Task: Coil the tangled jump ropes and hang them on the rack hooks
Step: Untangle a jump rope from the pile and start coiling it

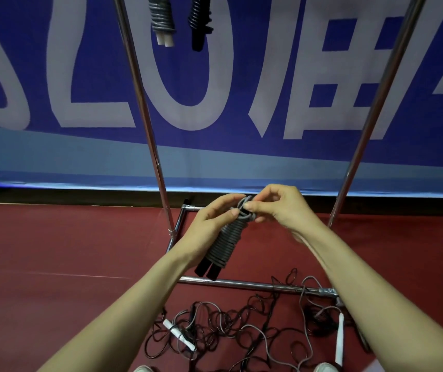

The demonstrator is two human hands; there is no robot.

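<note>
Head view.

- Left hand: fingers curled round the upper part of the coiled grey rope, thumb lying across the front of the wraps. Firm wrap-around hold, no gap visible.
- Right hand: thumb and forefinger pinched narrow on a loop of grey cord at the top end of the same bundle; remaining fingers loosely bent behind. Exactly how the cord passes under the pinch cannot be told.
- Bundle held in the air, tilted, in front of the rack and between its two uprights. Cord wound tightly round two black handles, whose ends stick out at the lower end.
- Two more bundles hang near the top edge: a grey bundle with white handles and, just beside it, a black bundle. Hooks out of frame.
- Tangled ropes lie loose on the red floor, in front of and over the rack's base bar, with a white handle among them.
- Blue banner behind the rack.
</note>
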